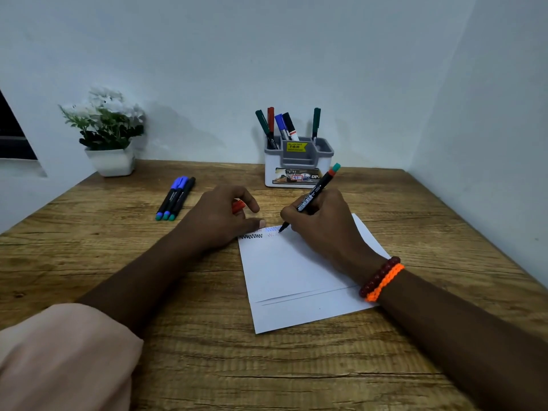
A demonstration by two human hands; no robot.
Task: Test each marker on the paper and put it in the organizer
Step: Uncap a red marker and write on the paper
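Observation:
My right hand point(321, 225) grips a black marker point(315, 194) with a red band and teal end, its tip touching the top of the white paper point(292, 274). Black, red and blue zigzag test marks run along the paper's top edge. My left hand point(221, 216) holds a red cap point(238, 206) in its curled fingers, with the thumb pressing the paper's top left corner. The white and grey organizer point(299, 163) stands behind, with several markers upright in it. Three capped markers point(175, 198) lie side by side on the table to the left.
A white pot of white flowers point(108, 134) stands at the back left. The wooden table point(207, 351) sits in a corner, with walls behind and at the right. A dark window edge shows at far left.

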